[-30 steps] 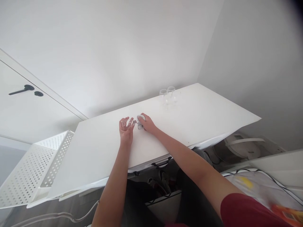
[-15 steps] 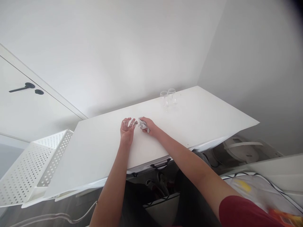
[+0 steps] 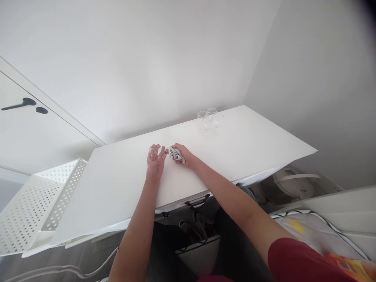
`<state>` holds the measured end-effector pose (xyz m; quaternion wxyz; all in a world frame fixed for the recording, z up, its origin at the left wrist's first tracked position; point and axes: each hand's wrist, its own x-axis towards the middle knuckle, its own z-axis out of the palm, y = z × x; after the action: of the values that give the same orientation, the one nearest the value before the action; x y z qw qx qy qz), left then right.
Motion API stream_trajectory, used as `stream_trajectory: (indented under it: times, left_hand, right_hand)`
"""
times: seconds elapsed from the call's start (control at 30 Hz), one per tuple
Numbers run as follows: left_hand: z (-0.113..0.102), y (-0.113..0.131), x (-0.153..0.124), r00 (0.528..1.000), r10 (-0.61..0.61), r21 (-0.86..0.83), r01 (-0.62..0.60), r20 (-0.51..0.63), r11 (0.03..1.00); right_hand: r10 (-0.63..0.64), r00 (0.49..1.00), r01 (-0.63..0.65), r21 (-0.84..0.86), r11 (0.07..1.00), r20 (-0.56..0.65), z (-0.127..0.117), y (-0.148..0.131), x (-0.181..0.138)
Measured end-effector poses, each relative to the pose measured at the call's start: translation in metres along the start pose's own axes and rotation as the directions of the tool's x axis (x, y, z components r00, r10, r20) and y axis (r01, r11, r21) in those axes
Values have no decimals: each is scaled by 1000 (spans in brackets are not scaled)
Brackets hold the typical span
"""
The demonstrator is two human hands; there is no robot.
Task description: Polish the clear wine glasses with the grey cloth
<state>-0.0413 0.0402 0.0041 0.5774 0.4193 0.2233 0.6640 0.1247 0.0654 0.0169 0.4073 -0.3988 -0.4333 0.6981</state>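
Observation:
My left hand (image 3: 155, 159) is wrapped round the bowl of a clear glass (image 3: 154, 151) that lies or stands near the middle of the white tabletop (image 3: 241, 149). My right hand (image 3: 182, 153) is closed on a small grey-white cloth (image 3: 176, 154) and presses it against the glass's stem end, right beside the left fingers. Both forearms reach up over the table's near edge.
Two clear stemmed glasses (image 3: 207, 118) stand at the back of the table by the wall. A white perforated rack (image 3: 38, 199) sits to the left. Below the table edge are dark bags (image 3: 194, 223) and a white appliance (image 3: 293, 184). A door with a black handle (image 3: 20, 104) is at far left.
The right hand shifted the cloth slightly along the glass and turned, showing more crumpled cloth. The left hand kept its hold. The view drifted a little.

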Motion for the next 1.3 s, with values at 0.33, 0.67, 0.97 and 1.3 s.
stream_trajectory:
  times: [0.33,0.67,0.97,1.3]
  left_hand:
    - [4,2,-1,999,25,0,-25,-30,1000]
    - [-9,-7,4,982,-8,-63,-4,-191,998]
    - [-11,1,2,940,50,-81,-82,-339,993]
    - [-11,-2,2,947,143,161,-99,-288,982]
  right_hand:
    - [-325,936,302,-170,938,-136,8,9,-2]
    - [-562,800,443,-425,789,-210,7,11,2]
    - [-467,864,421,-241,875,-187,-3,10,0]
    - [-378,824,495,-861,119,422,11,20,-13]
